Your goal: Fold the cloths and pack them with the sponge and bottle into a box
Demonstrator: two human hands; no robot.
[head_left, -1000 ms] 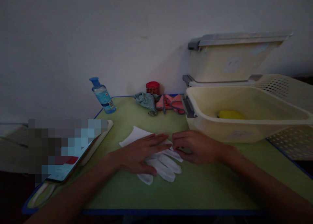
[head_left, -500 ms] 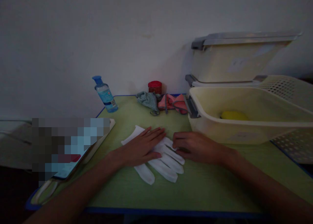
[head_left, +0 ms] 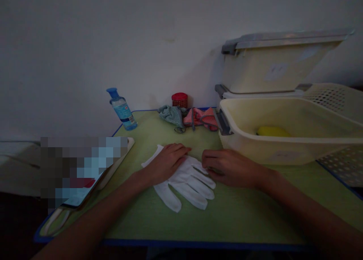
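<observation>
A white glove (head_left: 188, 182) lies spread on the green table, its cuff toward the upper left and its fingers pointing to the lower right. My left hand (head_left: 167, 161) rests over the glove's far side near the cuff, fingers bent and drawn together on the cloth. Beside the glove's far fingers, my right hand (head_left: 227, 167) is closed, with its curled fingertips at the tip of the outermost glove finger. The fingertips of the right hand are partly hidden.
A cream plastic bin (head_left: 283, 152) holding a yellow item (head_left: 272, 131) stands at right, a lidded box (head_left: 280, 69) behind it. Grey-blue cloth (head_left: 171, 116), pink cloth (head_left: 202, 118) and a red-lidded container (head_left: 179, 100) sit at the back. Left are a blue bottle (head_left: 123, 110) and a phone (head_left: 82, 193).
My left hand has gone from lying flat with the thumb spread to bent fingers gathered together, uncovering more of the glove. My right hand stays by the glove's fingertips.
</observation>
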